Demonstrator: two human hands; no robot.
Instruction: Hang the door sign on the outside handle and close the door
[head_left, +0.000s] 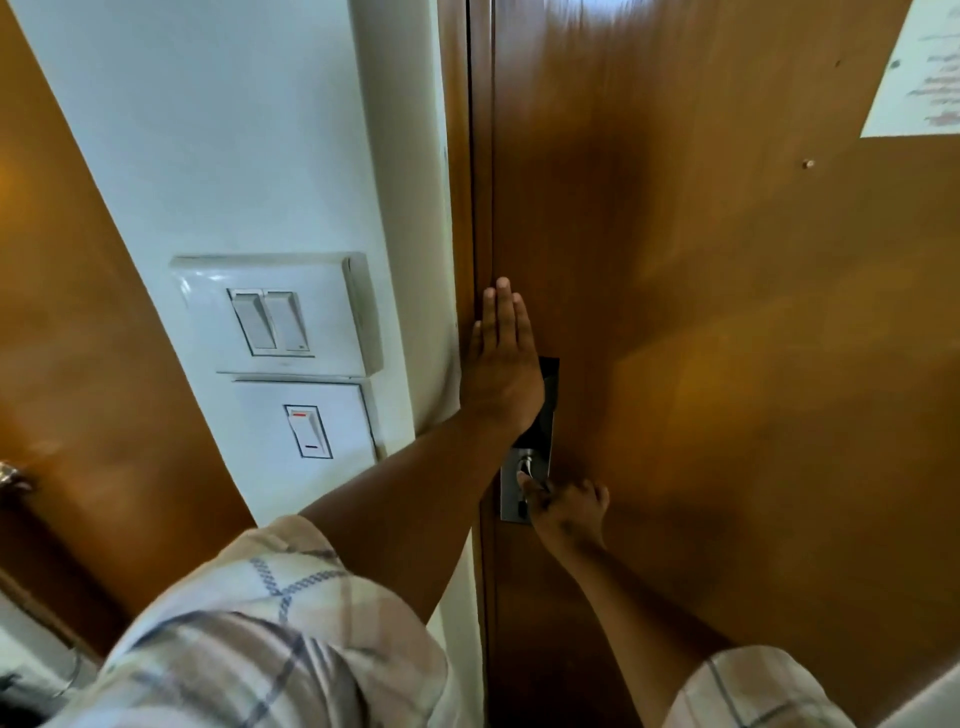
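Observation:
The brown wooden door (701, 312) fills the right side and sits against its frame (480, 156), seen from inside. My left hand (501, 364) lies flat on the door near its latch edge, fingers straight and together, partly covering the black lock plate (549, 384). Below it, my right hand (569, 512) is curled around the inside door handle on the metal plate (511, 499). The handle itself is mostly hidden by my fingers. No door sign is in view.
A white wall strip (234, 156) left of the door carries a double light switch (270, 322) and a single switch (309, 431) below it. Another wooden door with a metal knob (13, 478) stands at far left. A printed notice (919, 67) hangs on the door's upper right.

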